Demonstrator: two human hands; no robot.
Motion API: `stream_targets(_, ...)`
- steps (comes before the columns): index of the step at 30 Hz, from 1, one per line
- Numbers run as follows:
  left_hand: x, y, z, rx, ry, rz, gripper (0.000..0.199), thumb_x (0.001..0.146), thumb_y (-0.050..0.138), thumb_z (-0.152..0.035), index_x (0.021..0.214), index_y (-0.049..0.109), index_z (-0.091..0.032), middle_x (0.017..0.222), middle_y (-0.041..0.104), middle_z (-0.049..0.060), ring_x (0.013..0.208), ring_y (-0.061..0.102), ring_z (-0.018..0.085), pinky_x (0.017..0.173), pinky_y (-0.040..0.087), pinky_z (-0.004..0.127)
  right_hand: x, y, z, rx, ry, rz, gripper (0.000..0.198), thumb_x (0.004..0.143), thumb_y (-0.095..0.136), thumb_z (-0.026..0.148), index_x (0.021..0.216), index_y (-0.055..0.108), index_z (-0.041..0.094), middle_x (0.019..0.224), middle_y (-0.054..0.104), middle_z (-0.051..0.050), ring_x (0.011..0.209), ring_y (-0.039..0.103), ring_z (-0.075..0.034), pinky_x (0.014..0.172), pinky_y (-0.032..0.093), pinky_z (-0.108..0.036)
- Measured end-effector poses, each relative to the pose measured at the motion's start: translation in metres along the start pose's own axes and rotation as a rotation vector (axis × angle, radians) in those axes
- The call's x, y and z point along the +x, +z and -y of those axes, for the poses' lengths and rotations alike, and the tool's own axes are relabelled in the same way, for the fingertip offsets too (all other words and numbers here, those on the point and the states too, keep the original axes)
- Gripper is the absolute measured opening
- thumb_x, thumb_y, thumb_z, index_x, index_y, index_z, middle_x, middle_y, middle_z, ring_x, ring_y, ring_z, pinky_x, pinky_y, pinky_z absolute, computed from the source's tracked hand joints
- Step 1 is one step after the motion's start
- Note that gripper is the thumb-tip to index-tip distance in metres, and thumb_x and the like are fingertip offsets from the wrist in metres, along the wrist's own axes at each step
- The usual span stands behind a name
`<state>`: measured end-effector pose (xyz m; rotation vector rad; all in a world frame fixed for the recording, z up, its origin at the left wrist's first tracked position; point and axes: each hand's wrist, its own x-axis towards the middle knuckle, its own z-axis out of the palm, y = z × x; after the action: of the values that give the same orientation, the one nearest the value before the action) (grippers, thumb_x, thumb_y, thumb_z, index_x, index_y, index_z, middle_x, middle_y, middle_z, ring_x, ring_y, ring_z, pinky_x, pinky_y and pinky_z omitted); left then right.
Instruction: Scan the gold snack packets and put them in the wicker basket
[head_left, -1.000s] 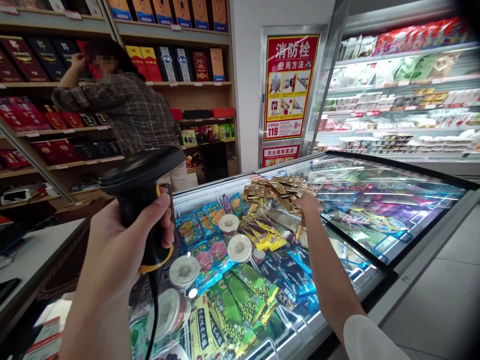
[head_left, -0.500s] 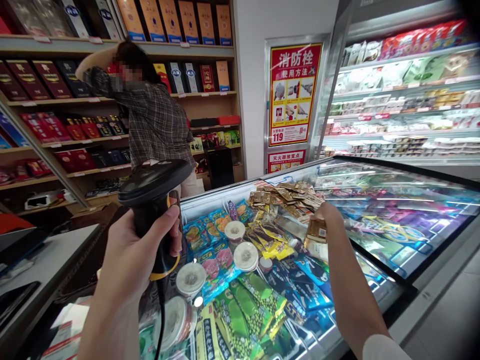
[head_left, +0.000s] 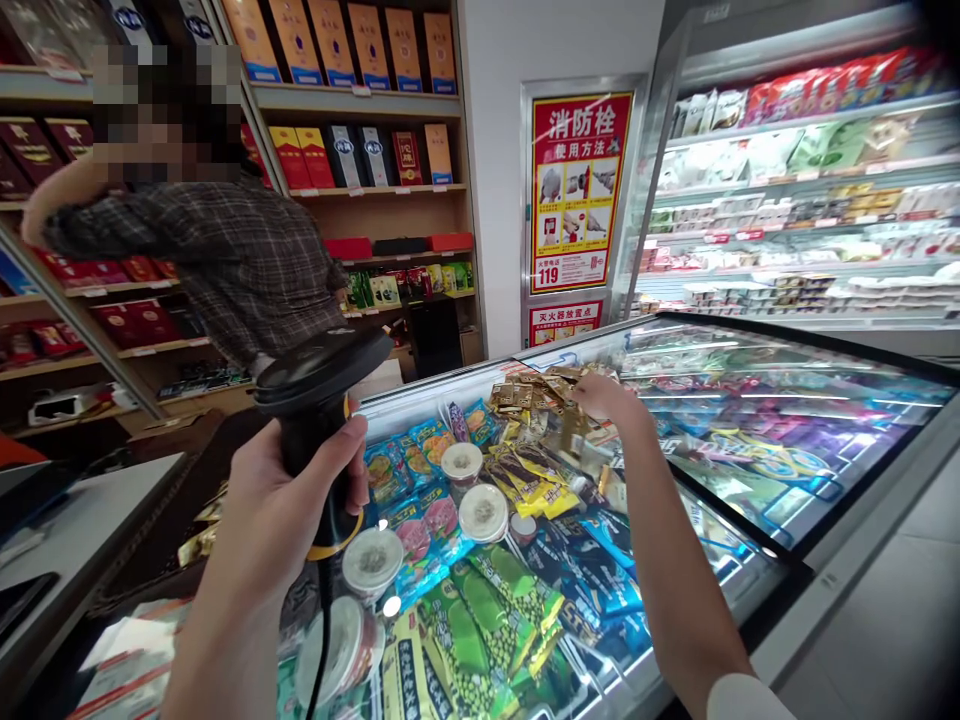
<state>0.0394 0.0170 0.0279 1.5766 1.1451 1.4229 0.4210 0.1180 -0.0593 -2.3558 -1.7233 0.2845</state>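
My left hand (head_left: 300, 490) is wrapped round the handle of a black barcode scanner (head_left: 322, 370) with yellow trim, held upright with its cord hanging down. Inside the freezer, my right hand (head_left: 604, 396) reaches to the far side with its fingers closed on a gold-brown ice cream packet (head_left: 573, 428), slightly blurred. Beside it lies a pile of similar gold-brown packets (head_left: 517, 395). Nearer to me are yellow-and-brown packets (head_left: 529, 475), green packets (head_left: 487, 610), dark blue packets (head_left: 577, 570) and several white-lidded tubs (head_left: 484, 512).
The freezer's glass lid (head_left: 795, 400) with a black frame covers its right part. A person in a checked shirt (head_left: 255, 265) stands beyond the freezer at the left, before shelves of boxed goods (head_left: 352, 45). A white counter (head_left: 97, 520) is at the left; a lit chiller (head_left: 810, 200) stands behind right.
My right hand has moved left and farther back with the gold-brown packet, towards the pile. The person has shifted left and looks larger. My left hand still holds the scanner.
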Motion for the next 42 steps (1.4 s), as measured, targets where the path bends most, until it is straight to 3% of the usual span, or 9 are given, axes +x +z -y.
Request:
stream_targets(3, -0.001, 0.003, 0.0, 0.001, -0.015, 0.014, 0.035, 0.076, 0.081, -0.046, 0.084, 0.058, -0.021, 0.057, 0.058, -0.006, 0.041, 0.053, 0.012, 0.041, 0.041, 0.025, -0.003, 0.004, 0.032, 0.017, -0.149, -0.032, 0.034, 0.103, 0.048, 0.028, 0.082, 0.07, 0.014, 0.099, 0.074, -0.016, 0.099, 0.07, -0.026, 0.08, 0.048, -0.027)
stream_targets(6, -0.001, 0.006, 0.001, 0.011, -0.025, 0.031, 0.036, 0.076, 0.08, -0.048, 0.086, 0.059, -0.021, 0.057, 0.058, -0.005, 0.043, 0.053, 0.013, 0.041, 0.042, 0.025, -0.005, 0.013, 0.054, 0.197, -0.259, -0.058, 0.037, 0.103, 0.05, 0.031, 0.07, 0.06, 0.017, 0.08, 0.073, -0.01, 0.087, 0.073, -0.023, 0.071, 0.049, -0.024)
stream_targets(8, 0.0, 0.008, 0.002, 0.038, -0.028, 0.043, 0.035, 0.077, 0.079, -0.048, 0.084, 0.058, -0.02, 0.058, 0.059, -0.005, 0.044, 0.054, 0.013, 0.042, 0.043, 0.026, -0.005, 0.021, 0.063, 0.428, -0.246, -0.017, 0.035, 0.102, 0.052, 0.031, 0.069, 0.055, 0.019, 0.064, 0.067, -0.004, 0.072, 0.074, -0.021, 0.061, 0.048, -0.022)
stream_targets(11, 0.001, 0.01, 0.004, 0.056, -0.026, 0.052, 0.034, 0.078, 0.079, -0.047, 0.084, 0.059, -0.021, 0.058, 0.059, -0.005, 0.044, 0.054, 0.013, 0.042, 0.042, 0.027, -0.003, 0.029, 0.073, 0.713, -0.225, 0.052, 0.027, 0.098, 0.058, 0.02, 0.071, 0.053, 0.019, 0.058, 0.062, 0.0, 0.063, 0.074, -0.019, 0.052, 0.049, -0.019)
stream_targets(17, 0.001, 0.013, 0.004, 0.045, -0.018, 0.052, 0.027, 0.08, 0.078, -0.042, 0.087, 0.062, -0.022, 0.057, 0.059, -0.005, 0.043, 0.053, 0.013, 0.043, 0.042, 0.027, 0.001, 0.037, 0.083, 0.958, -0.306, 0.04, 0.027, 0.09, 0.07, 0.014, 0.068, 0.055, 0.017, 0.06, 0.061, 0.001, 0.062, 0.075, -0.018, 0.06, 0.061, -0.024)
stream_targets(22, 0.0, 0.019, 0.004, 0.022, -0.01, 0.101, 0.026, 0.082, 0.076, -0.042, 0.088, 0.062, -0.021, 0.058, 0.058, -0.005, 0.043, 0.054, 0.012, 0.043, 0.043, 0.026, 0.0, 0.039, 0.093, 1.189, -0.316, 0.034, 0.031, 0.091, 0.07, 0.014, 0.066, 0.051, 0.018, 0.055, 0.052, 0.005, 0.061, 0.074, -0.017, 0.066, 0.066, -0.027)
stream_targets(27, 0.002, 0.019, 0.003, -0.024, -0.044, 0.122, 0.025, 0.08, 0.076, -0.038, 0.079, 0.059, -0.02, 0.057, 0.057, -0.005, 0.041, 0.052, 0.011, 0.041, 0.043, 0.025, -0.005, 0.03, 0.094, 1.25, -0.202, -0.103, 0.021, 0.094, 0.068, 0.018, 0.077, 0.055, 0.017, 0.064, 0.062, 0.001, 0.061, 0.073, -0.015, 0.066, 0.067, -0.028)
stream_targets(32, 0.008, 0.013, 0.005, 0.069, -0.108, 0.208, 0.029, 0.083, 0.072, -0.042, 0.073, 0.056, -0.02, 0.052, 0.058, -0.003, 0.04, 0.051, 0.012, 0.041, 0.042, 0.025, -0.014, 0.015, 0.089, 1.272, -0.207, -0.229, 0.019, 0.093, 0.071, 0.023, 0.082, 0.057, 0.016, 0.07, 0.063, 0.002, 0.063, 0.074, -0.013, 0.068, 0.067, -0.026)
stream_targets(42, 0.003, 0.021, 0.009, 0.156, -0.06, 0.312, 0.028, 0.085, 0.068, -0.037, 0.07, 0.051, -0.022, 0.049, 0.059, -0.003, 0.042, 0.053, 0.012, 0.044, 0.042, 0.024, -0.025, 0.006, 0.092, 1.297, -0.271, -0.254, 0.027, 0.088, 0.077, 0.037, 0.085, 0.06, 0.016, 0.073, 0.063, 0.001, 0.07, 0.076, -0.017, 0.067, 0.067, -0.026)
